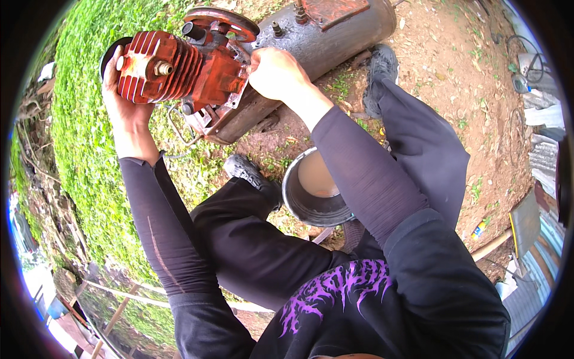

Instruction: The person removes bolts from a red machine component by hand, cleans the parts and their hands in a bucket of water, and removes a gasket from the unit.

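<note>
A rusty red compressor pump [218, 72] with a finned cylinder head [149, 66] and a red flywheel [242, 27] sits over a grey metal tank [353, 30] lying on the ground. My left hand [122, 99] grips the pump's head at its left side, fingers curled around a dark round part there. At the pump's right side, my right hand [275, 75] is closed on the edge of its base flange, fingertips mostly hidden. Threaded fittings [277, 29] stand up from the tank.
Between my legs sits a black bucket [290, 188] of murky water, partly behind my right forearm. Grass [89, 137] covers the left, bare dirt [436, 72] the right. Corrugated metal sheets [541, 155], cables [526, 60] and a wooden pole [490, 245] line the right edge.
</note>
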{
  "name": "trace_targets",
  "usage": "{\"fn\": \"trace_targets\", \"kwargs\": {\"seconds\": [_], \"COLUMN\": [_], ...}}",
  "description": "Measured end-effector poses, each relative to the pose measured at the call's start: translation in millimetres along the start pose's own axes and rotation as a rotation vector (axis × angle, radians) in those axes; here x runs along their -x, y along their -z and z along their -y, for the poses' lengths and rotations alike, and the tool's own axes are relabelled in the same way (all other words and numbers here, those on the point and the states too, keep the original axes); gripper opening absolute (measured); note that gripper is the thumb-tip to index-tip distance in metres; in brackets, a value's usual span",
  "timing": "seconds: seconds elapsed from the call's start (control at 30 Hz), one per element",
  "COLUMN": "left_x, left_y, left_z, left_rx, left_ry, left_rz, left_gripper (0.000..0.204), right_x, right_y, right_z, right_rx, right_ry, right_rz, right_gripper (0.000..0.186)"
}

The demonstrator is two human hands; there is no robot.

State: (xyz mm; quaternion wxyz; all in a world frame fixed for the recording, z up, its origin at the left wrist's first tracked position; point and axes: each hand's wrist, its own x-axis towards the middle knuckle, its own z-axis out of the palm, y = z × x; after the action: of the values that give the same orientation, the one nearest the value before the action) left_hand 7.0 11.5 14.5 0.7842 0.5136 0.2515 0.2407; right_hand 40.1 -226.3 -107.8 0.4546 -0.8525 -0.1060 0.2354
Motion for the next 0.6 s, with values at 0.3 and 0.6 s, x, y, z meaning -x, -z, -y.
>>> {"fn": "trace_targets", "kwargs": {"seconds": [0.3,0.6], "left_x": [2,-10], "left_y": [0,12], "left_z": [1,2], "left_rx": [0.011,0.063], "left_ry": [0.035,0.062], "left_rz": [0.018,0.105], "left_gripper": [0.039,0.034], "right_x": [-3,-25], "right_y": [4,14], "right_z": [12,21], "right_rx": [0.254,0.378], "right_ry": [0.218,0.348], "right_rz": [-0.082,-0.047], "right_gripper": [0.019,0.016]}}
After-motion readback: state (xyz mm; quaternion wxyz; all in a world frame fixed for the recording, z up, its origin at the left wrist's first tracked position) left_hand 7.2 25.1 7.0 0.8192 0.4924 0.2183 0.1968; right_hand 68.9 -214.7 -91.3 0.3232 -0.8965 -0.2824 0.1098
